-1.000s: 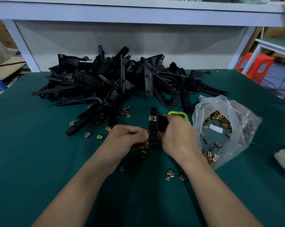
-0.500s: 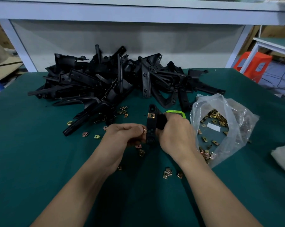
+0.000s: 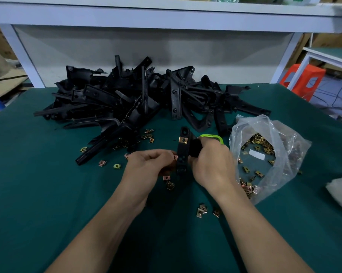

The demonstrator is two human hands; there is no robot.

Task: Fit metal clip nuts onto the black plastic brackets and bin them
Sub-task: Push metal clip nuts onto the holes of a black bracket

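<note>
The bracket (image 3: 183, 154) stood upright at frame centre, one clip nut (image 3: 183, 140) fitted near its top. The right hand (image 3: 211, 164) gripped it steady, apparently so the left hand (image 3: 148, 166), pinching a second nut (image 3: 175, 157), could press that onto its edge.

1. No text can be read anywhere.
2. Green-framed device (image 3: 211, 137), just beyond the fingers of the right hand (image 3: 212, 166): dark marks on its top edge, too small to read.
3. White slip (image 3: 256, 155) in the plastic bag (image 3: 284, 134), right of those fingers: no legible print.
</note>
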